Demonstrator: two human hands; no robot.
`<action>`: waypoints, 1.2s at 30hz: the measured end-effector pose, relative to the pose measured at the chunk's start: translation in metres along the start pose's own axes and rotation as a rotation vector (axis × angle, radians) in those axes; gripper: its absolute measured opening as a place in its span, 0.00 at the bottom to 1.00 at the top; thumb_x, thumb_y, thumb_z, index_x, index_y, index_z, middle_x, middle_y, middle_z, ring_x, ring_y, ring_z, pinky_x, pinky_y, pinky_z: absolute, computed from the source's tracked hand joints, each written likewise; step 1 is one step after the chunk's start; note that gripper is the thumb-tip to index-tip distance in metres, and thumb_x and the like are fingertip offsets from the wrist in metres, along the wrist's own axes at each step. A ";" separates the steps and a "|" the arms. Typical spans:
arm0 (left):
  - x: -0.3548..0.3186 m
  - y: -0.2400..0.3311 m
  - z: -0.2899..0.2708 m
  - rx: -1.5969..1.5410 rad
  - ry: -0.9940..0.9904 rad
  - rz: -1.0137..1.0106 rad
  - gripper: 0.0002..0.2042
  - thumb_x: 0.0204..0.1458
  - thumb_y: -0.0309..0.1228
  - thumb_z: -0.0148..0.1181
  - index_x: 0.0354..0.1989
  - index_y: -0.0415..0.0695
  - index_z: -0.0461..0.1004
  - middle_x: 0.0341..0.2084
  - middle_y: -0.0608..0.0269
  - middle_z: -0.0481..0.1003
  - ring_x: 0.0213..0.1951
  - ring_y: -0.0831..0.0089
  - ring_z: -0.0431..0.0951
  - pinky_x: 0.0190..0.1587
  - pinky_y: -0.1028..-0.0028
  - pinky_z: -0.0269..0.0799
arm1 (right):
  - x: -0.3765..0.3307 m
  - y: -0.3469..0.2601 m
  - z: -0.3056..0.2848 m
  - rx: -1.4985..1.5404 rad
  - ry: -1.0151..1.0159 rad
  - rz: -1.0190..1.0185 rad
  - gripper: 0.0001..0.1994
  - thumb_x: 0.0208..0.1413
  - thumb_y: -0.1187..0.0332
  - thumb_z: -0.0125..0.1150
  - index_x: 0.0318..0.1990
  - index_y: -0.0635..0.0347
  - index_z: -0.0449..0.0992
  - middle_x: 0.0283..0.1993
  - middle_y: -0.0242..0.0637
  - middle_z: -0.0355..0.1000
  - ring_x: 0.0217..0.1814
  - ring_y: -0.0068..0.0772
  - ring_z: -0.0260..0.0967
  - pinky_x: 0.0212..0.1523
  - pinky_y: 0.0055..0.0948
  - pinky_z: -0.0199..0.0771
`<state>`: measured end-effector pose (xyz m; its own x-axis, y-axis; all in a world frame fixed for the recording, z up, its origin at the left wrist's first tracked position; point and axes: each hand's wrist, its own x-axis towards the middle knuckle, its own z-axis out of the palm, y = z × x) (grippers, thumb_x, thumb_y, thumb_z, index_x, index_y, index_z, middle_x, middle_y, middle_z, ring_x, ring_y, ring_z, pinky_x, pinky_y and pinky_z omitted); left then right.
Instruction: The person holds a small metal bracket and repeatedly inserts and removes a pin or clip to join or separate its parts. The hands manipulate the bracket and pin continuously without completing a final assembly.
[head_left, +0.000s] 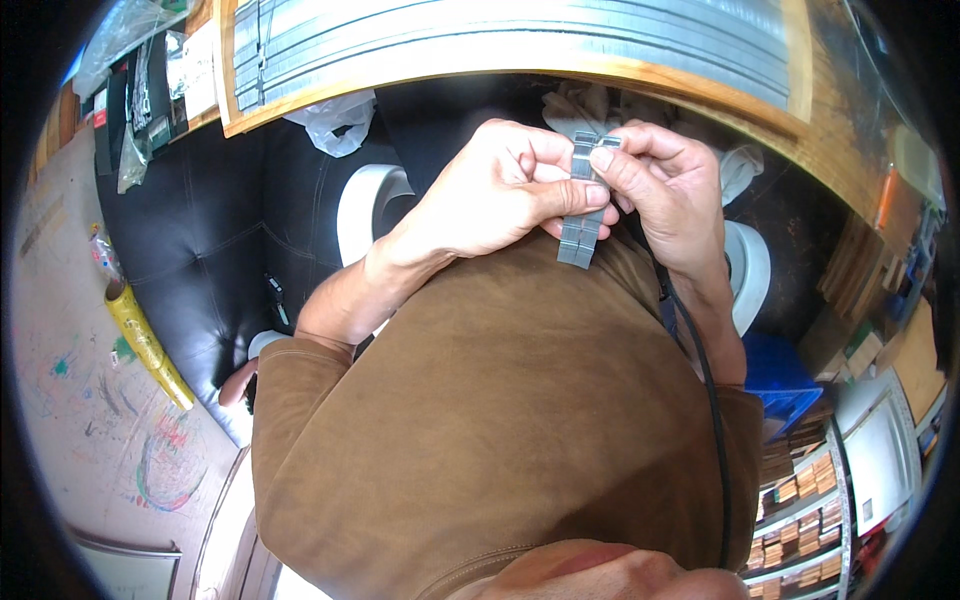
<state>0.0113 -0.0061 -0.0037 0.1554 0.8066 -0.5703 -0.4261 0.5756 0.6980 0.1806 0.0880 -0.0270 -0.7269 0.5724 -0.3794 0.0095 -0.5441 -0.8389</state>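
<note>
A narrow grey metal-looking strip (578, 240), divided into short segments, is held upright in front of my chest between both hands. My left hand (505, 195) pinches its middle, thumb across the front and fingers behind. At the strip's upper end, the thumb and forefinger of my right hand (665, 185) grip a small grey piece (607, 143) against it. Whether that piece is joined to the strip, I cannot tell. My fingers hide part of the strip's middle.
Beyond my hands, a wood-framed tray (300, 103) holds long grey strips. A white plastic bag (340, 125) hangs under its left side. Black padded upholstery (190, 230) and a yellow roll (148, 343) lie left. At right are a blue bin (785, 385) and shelved wood blocks (800, 535).
</note>
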 end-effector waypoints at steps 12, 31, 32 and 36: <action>0.000 -0.001 0.005 -0.043 0.031 0.025 0.08 0.58 0.27 0.63 0.42 0.35 0.79 0.33 0.57 0.83 0.34 0.75 0.83 0.34 0.83 0.76 | -0.001 0.004 0.003 -0.008 0.065 0.005 0.05 0.60 0.76 0.60 0.40 0.71 0.78 0.27 0.34 0.75 0.22 0.13 0.69 0.21 0.13 0.71; 0.004 -0.007 0.009 -0.134 0.073 0.117 0.09 0.58 0.25 0.62 0.44 0.33 0.76 0.35 0.53 0.82 0.38 0.68 0.84 0.41 0.74 0.80 | -0.046 -0.120 -0.134 -0.193 0.755 -0.414 0.06 0.57 0.70 0.65 0.34 0.65 0.79 0.25 0.31 0.71 0.24 0.19 0.65 0.27 0.18 0.66; 0.005 -0.005 0.010 -0.122 0.073 0.100 0.09 0.58 0.24 0.62 0.44 0.32 0.77 0.35 0.52 0.82 0.38 0.68 0.83 0.42 0.74 0.80 | -0.051 -0.114 -0.133 -0.228 0.728 -0.388 0.06 0.57 0.70 0.66 0.34 0.65 0.79 0.25 0.31 0.71 0.23 0.18 0.65 0.26 0.18 0.66; 0.011 -0.003 0.015 -0.148 0.057 0.090 0.09 0.59 0.23 0.60 0.44 0.31 0.76 0.35 0.51 0.81 0.38 0.68 0.83 0.43 0.73 0.79 | -0.049 -0.095 -0.079 -0.393 0.368 -0.235 0.04 0.55 0.75 0.64 0.30 0.65 0.81 0.26 0.35 0.76 0.25 0.19 0.70 0.28 0.18 0.69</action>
<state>0.0279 0.0030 -0.0050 0.0621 0.8427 -0.5347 -0.5628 0.4720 0.6786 0.2695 0.1595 0.0406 -0.4544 0.8640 -0.2169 0.1816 -0.1486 -0.9721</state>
